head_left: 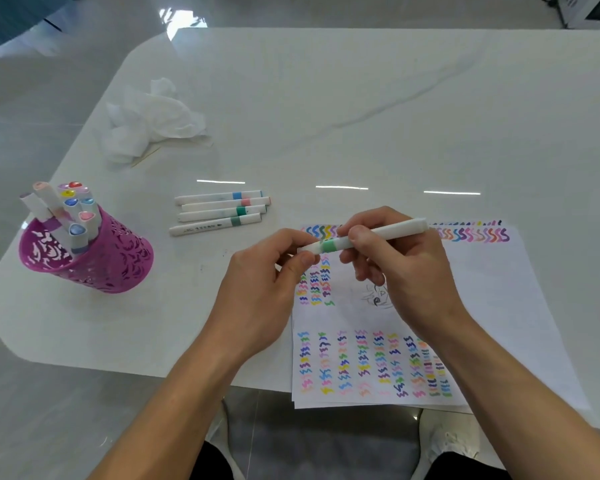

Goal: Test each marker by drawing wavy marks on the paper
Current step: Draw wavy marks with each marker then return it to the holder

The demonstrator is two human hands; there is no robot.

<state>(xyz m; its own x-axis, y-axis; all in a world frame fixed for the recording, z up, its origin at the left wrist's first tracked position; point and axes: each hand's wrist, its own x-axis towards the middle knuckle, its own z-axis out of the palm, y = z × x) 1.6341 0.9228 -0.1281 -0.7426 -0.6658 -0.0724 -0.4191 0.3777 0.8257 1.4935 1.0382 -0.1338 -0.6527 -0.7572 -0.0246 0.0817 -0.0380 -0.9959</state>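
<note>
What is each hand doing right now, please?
Left hand: closed, fingertips pinching the cap end of the green-banded marker.
Right hand: closed around the same marker's barrel, held above the paper.

Magenta lace-cut cup [118, 261]; white green-banded marker [371, 236].

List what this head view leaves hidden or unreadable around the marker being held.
- Marker left end: covered by the left hand, so cap on or off cannot be told.
- Sketch on the paper: mostly behind the right hand.
- Print on the nearest lying marker: too small to read.
- Marker bodies in the cup: hidden by its wall.
- Paper's near edge: overhangs the table.
</note>
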